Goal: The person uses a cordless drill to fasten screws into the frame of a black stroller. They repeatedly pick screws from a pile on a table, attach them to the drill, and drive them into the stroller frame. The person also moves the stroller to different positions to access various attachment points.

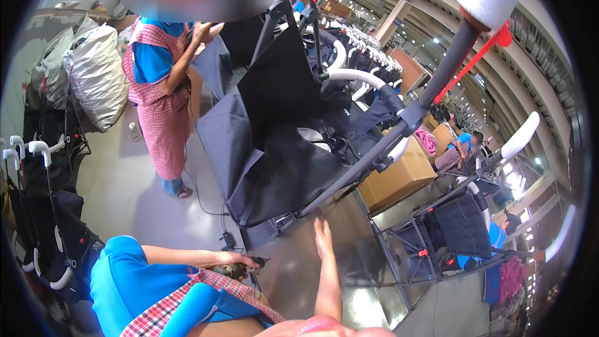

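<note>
The left arm comes in from the lower left with a bright blue short sleeve on the upper part; the bare forearm lies almost level and points to the right. The left hand (240, 264) is closed in a fist around a small dark tool, with the knuckles up. The right forearm rises from the lower edge, bare and nearly straight, toward the middle. The right hand (323, 238) is open, the fingers stretched and kept together, pointing up. The two hands are near each other but apart.
</note>
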A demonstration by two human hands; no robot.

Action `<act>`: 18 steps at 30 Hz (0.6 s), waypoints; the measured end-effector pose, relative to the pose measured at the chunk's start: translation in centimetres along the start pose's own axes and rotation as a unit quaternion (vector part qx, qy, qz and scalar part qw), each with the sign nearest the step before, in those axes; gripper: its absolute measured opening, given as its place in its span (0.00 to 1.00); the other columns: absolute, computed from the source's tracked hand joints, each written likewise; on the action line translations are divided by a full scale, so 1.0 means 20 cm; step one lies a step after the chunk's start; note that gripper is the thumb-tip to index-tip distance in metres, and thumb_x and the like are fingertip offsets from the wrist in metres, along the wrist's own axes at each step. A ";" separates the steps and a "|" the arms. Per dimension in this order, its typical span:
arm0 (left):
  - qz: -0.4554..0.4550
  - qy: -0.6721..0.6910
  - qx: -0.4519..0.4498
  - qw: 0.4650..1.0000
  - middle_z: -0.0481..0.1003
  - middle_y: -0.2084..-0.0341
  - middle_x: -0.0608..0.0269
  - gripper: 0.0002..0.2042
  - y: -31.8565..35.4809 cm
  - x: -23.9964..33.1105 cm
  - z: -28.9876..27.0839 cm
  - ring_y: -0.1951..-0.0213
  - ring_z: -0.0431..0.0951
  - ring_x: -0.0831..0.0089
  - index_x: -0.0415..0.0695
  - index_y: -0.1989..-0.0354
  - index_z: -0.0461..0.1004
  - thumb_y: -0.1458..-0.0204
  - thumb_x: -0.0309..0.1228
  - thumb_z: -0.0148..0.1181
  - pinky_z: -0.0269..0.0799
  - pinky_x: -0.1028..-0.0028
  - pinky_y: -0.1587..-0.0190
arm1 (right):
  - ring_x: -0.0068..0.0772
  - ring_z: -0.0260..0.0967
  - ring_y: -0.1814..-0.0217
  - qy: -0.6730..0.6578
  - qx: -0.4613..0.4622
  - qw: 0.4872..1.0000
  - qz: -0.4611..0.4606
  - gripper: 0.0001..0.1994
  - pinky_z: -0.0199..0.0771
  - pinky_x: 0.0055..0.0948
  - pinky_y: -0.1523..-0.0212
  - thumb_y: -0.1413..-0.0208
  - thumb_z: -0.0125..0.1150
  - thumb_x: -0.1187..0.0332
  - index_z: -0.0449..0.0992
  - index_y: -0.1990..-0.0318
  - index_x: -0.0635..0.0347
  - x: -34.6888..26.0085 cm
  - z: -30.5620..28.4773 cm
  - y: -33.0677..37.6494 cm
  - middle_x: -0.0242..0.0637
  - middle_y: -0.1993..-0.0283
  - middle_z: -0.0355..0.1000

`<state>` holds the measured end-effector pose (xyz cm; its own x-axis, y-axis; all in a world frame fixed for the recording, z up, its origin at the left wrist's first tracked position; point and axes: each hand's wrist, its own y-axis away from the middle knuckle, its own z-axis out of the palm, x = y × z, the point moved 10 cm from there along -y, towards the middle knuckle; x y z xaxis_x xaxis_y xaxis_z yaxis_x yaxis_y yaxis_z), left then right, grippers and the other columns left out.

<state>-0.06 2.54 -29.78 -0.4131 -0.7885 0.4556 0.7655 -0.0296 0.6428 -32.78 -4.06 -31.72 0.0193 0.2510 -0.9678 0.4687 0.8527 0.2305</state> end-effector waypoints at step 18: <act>-0.063 -0.145 0.088 0.984 0.77 0.80 0.65 0.18 -0.78 -0.06 0.36 0.81 0.74 0.74 0.47 0.75 0.76 0.48 0.50 0.59 0.70 0.74 0.76 | 0.35 0.64 0.55 -0.022 0.506 0.840 -0.195 0.35 0.62 0.30 0.48 0.43 0.52 0.38 0.69 0.59 0.73 0.06 -2.68 0.37 0.44 0.58 0.67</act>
<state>-14.94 8.37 -35.95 -0.6422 -0.5766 0.5052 0.6126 0.0101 0.7903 -76.70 27.11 -25.70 -0.2872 0.0077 -0.9578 0.9574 0.0345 -0.2868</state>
